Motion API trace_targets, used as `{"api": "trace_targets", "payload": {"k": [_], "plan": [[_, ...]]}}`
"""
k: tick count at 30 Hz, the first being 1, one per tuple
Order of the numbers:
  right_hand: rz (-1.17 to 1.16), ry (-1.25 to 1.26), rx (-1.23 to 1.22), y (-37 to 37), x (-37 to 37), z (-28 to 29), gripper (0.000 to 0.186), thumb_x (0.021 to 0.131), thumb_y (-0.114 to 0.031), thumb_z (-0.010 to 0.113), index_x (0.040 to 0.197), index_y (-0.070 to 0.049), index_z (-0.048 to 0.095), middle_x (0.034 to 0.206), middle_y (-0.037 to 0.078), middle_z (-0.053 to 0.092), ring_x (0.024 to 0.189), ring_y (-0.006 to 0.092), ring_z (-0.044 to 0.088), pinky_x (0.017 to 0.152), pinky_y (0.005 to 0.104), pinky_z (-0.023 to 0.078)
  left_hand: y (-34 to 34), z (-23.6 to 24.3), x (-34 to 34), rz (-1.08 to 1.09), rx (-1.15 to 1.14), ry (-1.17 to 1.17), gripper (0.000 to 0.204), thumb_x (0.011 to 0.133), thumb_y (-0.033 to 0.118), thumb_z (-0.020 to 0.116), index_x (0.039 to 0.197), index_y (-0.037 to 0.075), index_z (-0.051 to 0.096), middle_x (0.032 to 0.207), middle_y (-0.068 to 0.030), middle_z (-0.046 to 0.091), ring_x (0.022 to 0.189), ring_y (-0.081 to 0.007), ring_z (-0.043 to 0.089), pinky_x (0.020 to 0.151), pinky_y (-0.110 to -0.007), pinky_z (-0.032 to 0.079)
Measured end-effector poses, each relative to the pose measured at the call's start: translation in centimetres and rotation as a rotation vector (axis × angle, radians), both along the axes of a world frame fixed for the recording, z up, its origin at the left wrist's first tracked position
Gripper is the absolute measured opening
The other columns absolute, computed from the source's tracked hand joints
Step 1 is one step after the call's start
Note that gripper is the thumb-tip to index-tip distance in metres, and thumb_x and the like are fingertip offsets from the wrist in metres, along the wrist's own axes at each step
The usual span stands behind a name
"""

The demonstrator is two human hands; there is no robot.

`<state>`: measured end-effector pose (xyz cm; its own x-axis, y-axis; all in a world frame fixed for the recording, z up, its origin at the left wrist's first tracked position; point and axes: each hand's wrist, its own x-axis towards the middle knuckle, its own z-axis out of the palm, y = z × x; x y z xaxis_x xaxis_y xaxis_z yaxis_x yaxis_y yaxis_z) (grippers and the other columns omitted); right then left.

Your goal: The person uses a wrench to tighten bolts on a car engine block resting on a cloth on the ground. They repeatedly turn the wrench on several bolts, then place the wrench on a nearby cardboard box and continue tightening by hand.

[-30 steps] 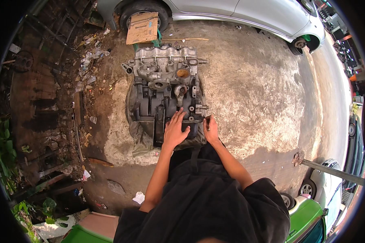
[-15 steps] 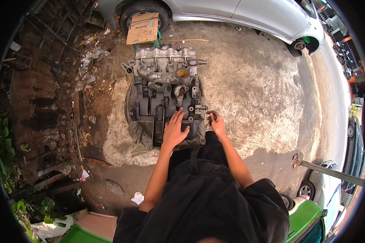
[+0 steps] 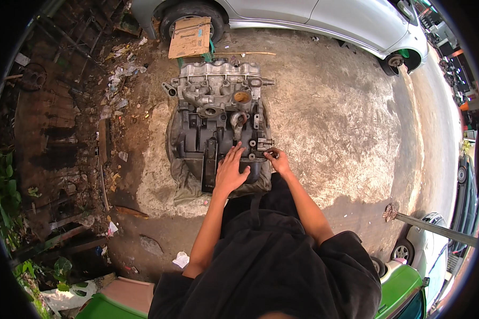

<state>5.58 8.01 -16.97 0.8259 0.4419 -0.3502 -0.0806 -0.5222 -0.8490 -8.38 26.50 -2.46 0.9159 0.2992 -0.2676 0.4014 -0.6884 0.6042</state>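
Note:
In front of me an engine (image 3: 189, 135) rests on a dark cloth (image 3: 189, 189), its silvery head (image 3: 218, 70) at the far end and the dark block nearer. My left hand (image 3: 231, 170) lies on the near part of the block with its fingers stretched out, beside a long black bracket (image 3: 209, 166). At the block's right edge, my right hand (image 3: 277, 159) has its thumb and fingers pinched together next to a small metal bracket (image 3: 263, 143). Whatever sits between those fingertips is too small to make out.
A silver car (image 3: 282, 15) stands beyond the engine, with a cardboard piece (image 3: 190, 38) against its wheel. Litter (image 3: 125, 74) and wooden boards (image 3: 104, 141) lie to the left. Green vehicles and a pole (image 3: 436, 227) are at the lower right.
My right hand has moved a little left, from beside the engine to its right edge, and its fingers have come together. The left hand keeps its place on the block.

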Motion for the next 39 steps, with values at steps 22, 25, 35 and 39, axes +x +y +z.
{"api": "trace_targets", "payload": {"k": [22,25,35,39], "plan": [[-0.274,0.028,-0.025,-0.6,-0.6,-1.9,0.023,0.096,-0.022,0.074,0.106,-0.001,0.074,0.082,0.006,0.068,0.07,0.013,0.059,0.064,0.0325,0.049,0.1,0.0,0.1,0.003,0.002,0.05,0.071,0.091,0.026,0.069,0.156,0.021,0.04,0.169,0.003,0.03,0.155,-0.0265,0.029,0.12,-0.06,0.033],[-0.304,0.027,0.025,-1.8,-0.1,-1.5,0.022,0.097,-0.022,0.074,0.106,-0.002,0.074,0.077,0.002,0.062,0.062,0.0099,0.052,0.056,0.031,0.043,0.0,0.1,0.1,-0.001,0.004,0.059,0.071,0.091,0.026,0.069,0.156,0.022,0.04,0.169,0.0037,0.029,0.155,-0.0263,0.029,0.119,-0.061,0.033],[-0.235,-0.068,0.107,-2.2,-1.5,3.8,0.021,0.098,-0.02,0.074,0.105,-0.001,0.072,0.075,-0.001,0.06,0.07,0.0091,0.051,0.062,0.0291,0.042,0.0,-0.3,0.0,0.021,-0.02,-0.021,0.066,0.093,0.021,0.067,0.154,0.018,0.042,0.167,0.0006,0.034,0.154,-0.0269,0.032,0.12,-0.058,0.033],[-0.241,-0.073,0.253,-1.9,-2.5,6.2,0.018,0.094,-0.018,0.076,0.101,-0.002,0.073,0.071,0.002,0.059,0.066,0.0099,0.048,0.062,0.03,0.043,-0.3,-0.4,-0.2,0.068,-0.044,-0.193,0.056,0.093,0.013,0.063,0.147,0.01,0.049,0.155,-0.0105,0.049,0.146,-0.0311,0.043,0.118,-0.049,0.036]]}}
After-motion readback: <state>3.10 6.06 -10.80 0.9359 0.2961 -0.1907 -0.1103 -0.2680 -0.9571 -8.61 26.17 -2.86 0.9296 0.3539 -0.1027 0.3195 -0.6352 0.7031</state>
